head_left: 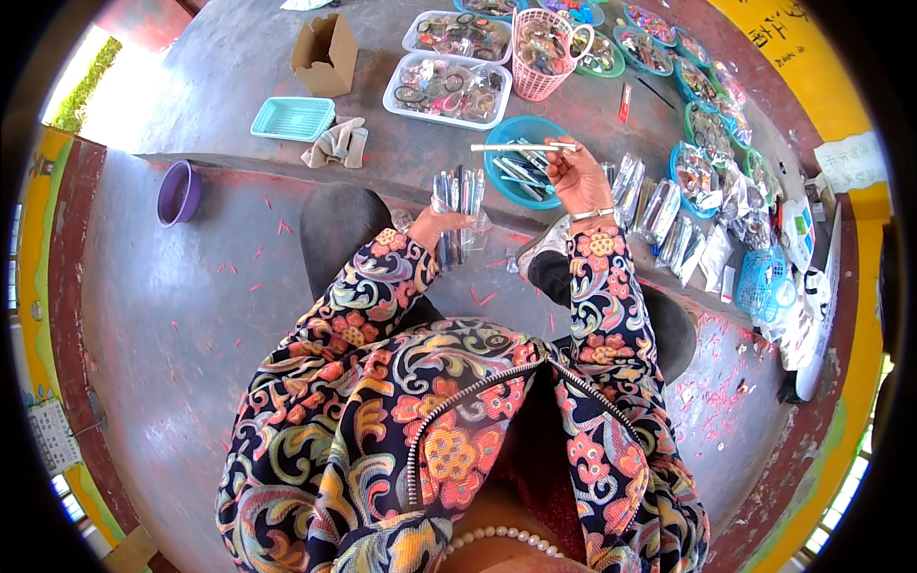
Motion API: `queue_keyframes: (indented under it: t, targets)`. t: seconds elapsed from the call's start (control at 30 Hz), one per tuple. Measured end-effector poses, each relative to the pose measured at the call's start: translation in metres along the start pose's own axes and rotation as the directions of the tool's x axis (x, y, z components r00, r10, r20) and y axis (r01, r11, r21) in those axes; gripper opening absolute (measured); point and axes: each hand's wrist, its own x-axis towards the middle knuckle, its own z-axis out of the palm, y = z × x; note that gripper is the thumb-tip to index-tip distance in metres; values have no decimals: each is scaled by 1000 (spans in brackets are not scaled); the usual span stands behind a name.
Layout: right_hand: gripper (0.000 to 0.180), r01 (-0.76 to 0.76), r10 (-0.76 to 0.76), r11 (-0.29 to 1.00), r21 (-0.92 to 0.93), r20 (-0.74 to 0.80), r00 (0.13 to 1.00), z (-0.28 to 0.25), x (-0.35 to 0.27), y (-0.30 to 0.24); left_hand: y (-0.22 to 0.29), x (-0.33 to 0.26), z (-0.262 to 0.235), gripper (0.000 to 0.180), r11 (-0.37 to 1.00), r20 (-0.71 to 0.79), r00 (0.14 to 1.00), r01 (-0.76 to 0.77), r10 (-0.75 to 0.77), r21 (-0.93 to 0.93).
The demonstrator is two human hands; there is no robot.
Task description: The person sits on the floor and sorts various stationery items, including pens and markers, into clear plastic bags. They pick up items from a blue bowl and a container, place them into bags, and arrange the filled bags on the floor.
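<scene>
White, slim and pen-like, a stick (516,147) is pointing leftward across the blue basin (521,127) in the head view, its right end sitting in the fingers of the right hand (576,180). That hand is closing thumb and fingertips lightly on the stick, the rest of the palm staying loosely curled. The left hand (437,224) is wrapping around a bundle of pens (459,191), which is standing roughly upright just left of the basin; clear plastic (478,232) is showing around its lower part.

The likeliest trouble is coming from that end-only pinch: most of the stick is hanging unsupported, so a brush against the rim could be tipping it out of the fingers and into the loose pens (523,170) lying below. The bundle is looking vulnerable too — if the left grip were slackening, pens could be slipping out of line and dropping toward the floor (191,315). Squeezing harder would be risking creased plastic — though how firmly the hand is pressing, one cannot tell.
</scene>
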Motion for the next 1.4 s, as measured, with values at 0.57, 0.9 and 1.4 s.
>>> queue_keyframes:
  t: [0.57, 0.9, 1.4]
  targets:
    - [13, 83, -53, 996, 24, -591, 805, -142, 24, 45, 6, -5, 16, 34, 998, 54, 998, -19, 22, -52]
    - [21, -262, 182, 802, -537, -199, 963, -36, 9, 41, 5, -5, 9, 36, 998, 76, 995, -65, 67, -26]
    - [21, -204, 273, 510, -835, -68, 960, 18, -5, 53, -1, 6, -5, 46, 979, 112, 991, -90, 70, 183]
